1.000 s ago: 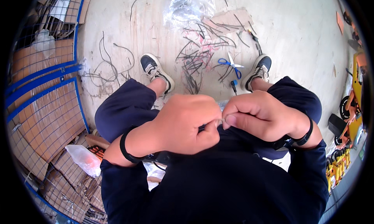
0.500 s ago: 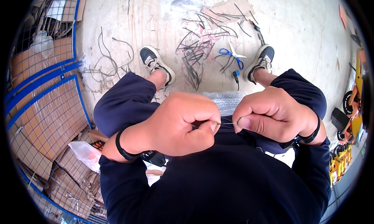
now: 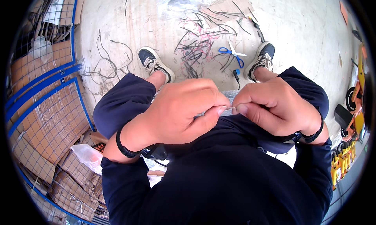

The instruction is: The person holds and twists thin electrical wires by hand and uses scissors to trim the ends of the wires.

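A short, thin piece of wire spans the small gap between my two hands, above my lap. My left hand pinches one end between thumb and forefinger, its other fingers curled in. At the other end, my right hand grips the wire in the same kind of pinch. Most of the wire is hidden inside the fingers. Beyond the hands, scissors with blue handles lie spread on the floor near my right shoe, with a short black cable with a blue end just nearer.
Cut black cable pieces and pinkish strands litter the floor between my shoes. A cardboard sheet and clear plastic lie farther off. Loose cable lies left, beside a blue mesh cage holding cardboard. Yellow and orange equipment stands right.
Both hands have risen slightly away from my body and come closer together. Less of the wire shows between the fingertips now.
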A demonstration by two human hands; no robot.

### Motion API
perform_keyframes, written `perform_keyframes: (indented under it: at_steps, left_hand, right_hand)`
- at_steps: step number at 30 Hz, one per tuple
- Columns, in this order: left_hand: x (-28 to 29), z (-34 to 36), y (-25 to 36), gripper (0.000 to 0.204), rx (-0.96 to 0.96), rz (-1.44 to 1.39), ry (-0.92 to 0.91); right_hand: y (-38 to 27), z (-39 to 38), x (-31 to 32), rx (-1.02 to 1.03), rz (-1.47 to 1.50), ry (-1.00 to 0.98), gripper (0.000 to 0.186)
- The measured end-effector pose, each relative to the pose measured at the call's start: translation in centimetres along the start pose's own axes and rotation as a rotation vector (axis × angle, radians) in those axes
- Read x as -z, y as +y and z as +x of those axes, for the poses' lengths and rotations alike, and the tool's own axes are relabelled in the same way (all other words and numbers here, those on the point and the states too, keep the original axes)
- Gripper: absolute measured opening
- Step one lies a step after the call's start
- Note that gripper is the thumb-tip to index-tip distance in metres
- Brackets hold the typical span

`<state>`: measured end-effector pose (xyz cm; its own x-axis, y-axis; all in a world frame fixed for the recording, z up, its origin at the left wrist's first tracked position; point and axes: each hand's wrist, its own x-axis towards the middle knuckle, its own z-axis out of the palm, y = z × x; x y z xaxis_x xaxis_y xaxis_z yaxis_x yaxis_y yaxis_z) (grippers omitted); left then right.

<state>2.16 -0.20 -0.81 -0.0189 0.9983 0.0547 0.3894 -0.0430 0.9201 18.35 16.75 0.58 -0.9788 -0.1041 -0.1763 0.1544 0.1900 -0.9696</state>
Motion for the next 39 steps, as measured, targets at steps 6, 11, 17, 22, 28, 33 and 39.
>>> perform_keyframes:
  at_steps: [6, 11, 17, 22, 28, 33, 39]
  left_hand:
    - [-0.9, 0.0, -0.8, 0.018, -0.008, 0.250, 0.064]
    - [-1.7, -0.2, -1.2, 0.011, 0.009, 0.361, 0.154]
    - [-0.8, -0.2, -0.9, 0.020, -0.041, 0.386, 0.079]
    - [-1.0, -0.2, -1.4, 0.021, -0.108, 0.335, 0.097]
    - [-1.0, 0.0, -0.8, 0.012, -0.043, 0.277, 0.060]
    - [0.3, -0.1, 0.7, 0.006, 0.020, -0.052, -0.059]
    - [0.0, -1.1, 0.4, 0.007, 0.167, -0.649, -0.199]
  right_hand:
    - [1.2, 0.6, -1.3, -0.194, 0.146, 0.038, 0.011]
    - [1.1, 1.2, -2.2, -0.207, 0.167, 0.117, 0.011]
    - [0.3, 1.3, -1.6, -0.188, 0.138, 0.089, 0.009]
    - [0.2, 1.3, -1.5, -0.217, 0.119, 0.057, 0.009]
    - [0.2, 1.3, -1.5, -0.136, 0.102, 0.044, 0.009]
    - [0.1, 1.0, -1.5, -0.090, 0.384, -0.099, 0.008]
    - [-0.5, 0.7, -1.4, -0.072, 0.533, -0.210, 0.009]
